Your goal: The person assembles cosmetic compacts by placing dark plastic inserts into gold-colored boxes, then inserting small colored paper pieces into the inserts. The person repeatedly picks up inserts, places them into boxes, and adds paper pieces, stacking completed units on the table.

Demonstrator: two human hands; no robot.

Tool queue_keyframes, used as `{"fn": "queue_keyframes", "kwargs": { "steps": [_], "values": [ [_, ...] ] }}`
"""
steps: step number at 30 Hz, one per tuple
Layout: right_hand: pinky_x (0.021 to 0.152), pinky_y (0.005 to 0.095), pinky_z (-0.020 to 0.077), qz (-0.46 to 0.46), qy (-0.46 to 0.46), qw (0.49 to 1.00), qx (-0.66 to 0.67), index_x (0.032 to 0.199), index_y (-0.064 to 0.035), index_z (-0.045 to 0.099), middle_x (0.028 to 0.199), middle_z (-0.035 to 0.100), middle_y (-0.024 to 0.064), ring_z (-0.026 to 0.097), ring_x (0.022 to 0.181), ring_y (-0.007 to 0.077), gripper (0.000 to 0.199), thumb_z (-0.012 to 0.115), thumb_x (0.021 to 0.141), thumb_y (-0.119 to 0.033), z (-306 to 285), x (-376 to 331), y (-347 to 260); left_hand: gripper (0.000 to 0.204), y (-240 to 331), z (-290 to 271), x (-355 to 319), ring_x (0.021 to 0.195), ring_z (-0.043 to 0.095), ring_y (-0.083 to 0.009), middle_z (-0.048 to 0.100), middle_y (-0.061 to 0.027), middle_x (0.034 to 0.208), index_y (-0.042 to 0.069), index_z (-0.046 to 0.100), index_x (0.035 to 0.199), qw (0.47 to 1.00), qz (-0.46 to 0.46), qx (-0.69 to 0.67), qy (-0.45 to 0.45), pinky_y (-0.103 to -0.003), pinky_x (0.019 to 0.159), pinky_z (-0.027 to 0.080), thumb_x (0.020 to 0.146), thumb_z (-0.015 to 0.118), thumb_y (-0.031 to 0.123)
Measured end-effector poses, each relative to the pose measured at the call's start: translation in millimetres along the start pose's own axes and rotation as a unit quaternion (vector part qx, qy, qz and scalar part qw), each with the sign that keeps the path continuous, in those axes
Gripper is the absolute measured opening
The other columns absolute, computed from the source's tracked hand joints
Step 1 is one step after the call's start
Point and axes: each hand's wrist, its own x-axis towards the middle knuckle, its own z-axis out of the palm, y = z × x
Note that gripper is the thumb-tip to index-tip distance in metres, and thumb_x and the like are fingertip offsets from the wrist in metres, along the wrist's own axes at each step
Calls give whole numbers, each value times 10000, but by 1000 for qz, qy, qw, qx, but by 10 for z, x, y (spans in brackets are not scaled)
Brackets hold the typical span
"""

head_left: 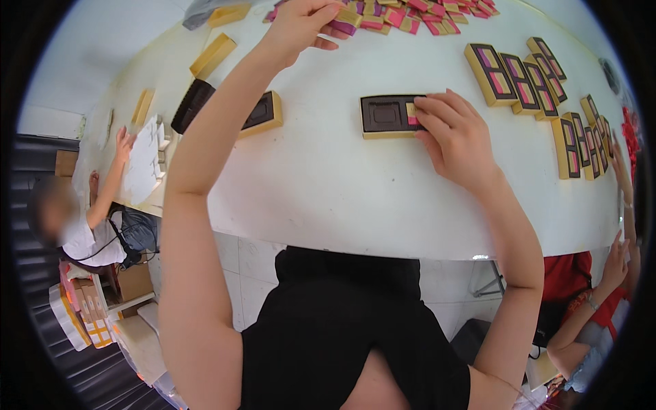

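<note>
At the far side of the table, my left hand (301, 29) is closed, its fingertips pinching a small flat purple-and-gold wrapped piece (347, 20) at the edge of a heap of such pieces (427, 15). My right hand (456, 137) curls around the right end of a shallow gold box (386, 135) with a dark compartment insert. A pink-and-gold wrapped piece (411, 114) shows beside its fingertips; the fingers hide the box's right end. The box's left compartment is bare. Partly behind my left forearm sits another gold box (268, 115) with a dark insert.
Filled boxes (490, 74) stand in slanting rows at the right. Bare gold box parts (213, 56) and a dark insert stack (193, 106) lie left, near white folded pieces (147, 154). Other people's hands reach in at the left (123, 145) and right (620, 167) table edges.
</note>
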Motion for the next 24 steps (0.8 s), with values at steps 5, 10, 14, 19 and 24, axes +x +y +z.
{"fn": "queue_keyframes", "kwargs": {
  "steps": [5,10,14,19,24],
  "values": [
    [865,400,519,0,-10,1000,16,923,-2,643,1083,657,94,610,1016,300,227,723,711,-21,10,11,2,192,525,172,-430,767,678,-228,688,-133,876,6,633,1061,906,237,277,-213,-319,699,523,919,607,133],
    [880,380,515,11,-6,1000,12,906,-12,647,1058,661,66,608,1019,260,193,721,730,-40,36,-10,5,228,312,462,-630,764,646,-89,691,-31,868,33,682,1104,980,60,123,-142,-237,646,557,928,647,175],
    [887,377,515,10,-2,1000,-1,918,-11,653,1063,662,63,607,1034,258,200,719,732,-38,39,-4,-22,186,80,514,-879,757,634,-97,696,-33,845,41,716,1038,996,25,58,-60,-233,644,524,894,676,152],
    [884,371,517,3,0,1000,-14,920,-11,657,1044,667,58,611,1017,254,201,717,729,-32,26,-6,-33,120,20,542,-1100,885,577,-214,665,-35,855,97,750,895,950,160,269,-19,-352,752,481,808,735,178],
    [1009,434,452,20,-31,999,18,1186,-28,593,1284,581,79,526,1227,271,450,734,774,-142,58,23,-117,154,-127,569,-1132,960,551,-223,609,-18,1032,109,745,924,829,390,400,27,-332,783,485,777,759,154]
  ]
}}
